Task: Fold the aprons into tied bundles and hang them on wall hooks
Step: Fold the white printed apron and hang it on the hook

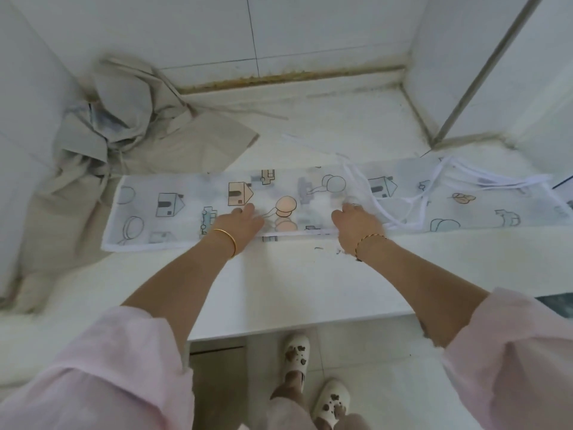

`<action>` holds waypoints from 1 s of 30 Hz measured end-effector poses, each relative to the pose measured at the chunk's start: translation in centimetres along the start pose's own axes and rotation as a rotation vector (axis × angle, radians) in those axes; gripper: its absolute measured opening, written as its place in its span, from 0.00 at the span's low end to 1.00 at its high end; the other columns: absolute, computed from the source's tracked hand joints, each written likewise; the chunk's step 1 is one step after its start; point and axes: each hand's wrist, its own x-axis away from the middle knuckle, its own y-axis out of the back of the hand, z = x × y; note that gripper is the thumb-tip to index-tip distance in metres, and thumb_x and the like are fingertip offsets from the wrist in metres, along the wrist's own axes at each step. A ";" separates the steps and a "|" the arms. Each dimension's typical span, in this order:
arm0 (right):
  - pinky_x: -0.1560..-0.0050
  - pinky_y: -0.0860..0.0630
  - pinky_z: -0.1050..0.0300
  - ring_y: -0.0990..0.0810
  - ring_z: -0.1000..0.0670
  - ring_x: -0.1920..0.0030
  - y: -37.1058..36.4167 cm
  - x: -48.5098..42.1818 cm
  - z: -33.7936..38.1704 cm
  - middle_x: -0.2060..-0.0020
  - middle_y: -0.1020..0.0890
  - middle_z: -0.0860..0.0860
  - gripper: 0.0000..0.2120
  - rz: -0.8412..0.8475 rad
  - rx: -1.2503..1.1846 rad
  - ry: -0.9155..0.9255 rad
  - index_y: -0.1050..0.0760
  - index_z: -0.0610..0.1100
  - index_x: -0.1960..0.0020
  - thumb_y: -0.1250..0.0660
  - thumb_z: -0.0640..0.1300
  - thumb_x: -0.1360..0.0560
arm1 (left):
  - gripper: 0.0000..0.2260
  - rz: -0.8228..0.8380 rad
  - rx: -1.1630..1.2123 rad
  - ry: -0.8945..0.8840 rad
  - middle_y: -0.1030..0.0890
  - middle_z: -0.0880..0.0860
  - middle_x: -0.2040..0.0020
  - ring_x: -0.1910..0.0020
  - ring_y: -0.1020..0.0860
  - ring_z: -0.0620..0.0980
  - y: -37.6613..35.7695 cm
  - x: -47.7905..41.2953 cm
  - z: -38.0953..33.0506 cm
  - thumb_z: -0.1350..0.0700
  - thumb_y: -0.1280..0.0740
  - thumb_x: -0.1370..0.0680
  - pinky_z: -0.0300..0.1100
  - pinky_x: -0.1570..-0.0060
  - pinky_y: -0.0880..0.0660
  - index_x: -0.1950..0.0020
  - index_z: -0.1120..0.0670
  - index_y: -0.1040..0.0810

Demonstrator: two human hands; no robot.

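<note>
A thin white apron printed with houses and mushrooms (173, 209) lies folded into a long strip across the white counter (294, 293). Its white ties (483, 181) trail loosely over the strip's right part. My left hand (243, 223) rests flat on the strip's near edge at the middle, fingers spread. A little to the right, my right hand (356, 221) presses on the strip with fingers curled; it is blurred, and a grip on the cloth cannot be made out. A beige apron (136, 135) lies crumpled at the back left corner.
Tiled walls close the counter at the back and left, and a white panel with a metal edge (474, 72) stands at the right. A beige tie (248, 111) runs along the back. Below the counter's front edge are my feet in white slippers (297, 352).
</note>
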 end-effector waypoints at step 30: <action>0.47 0.22 0.48 0.21 0.43 0.46 2.9 1.9 -7.6 0.46 0.21 0.45 0.16 0.382 -0.037 -0.675 0.25 0.40 0.39 0.37 0.38 0.27 | 0.28 0.088 0.046 -0.268 0.33 0.59 0.30 0.37 0.27 0.59 11.3 -13.7 -7.5 0.47 0.36 0.22 0.48 0.48 0.29 0.26 0.55 0.41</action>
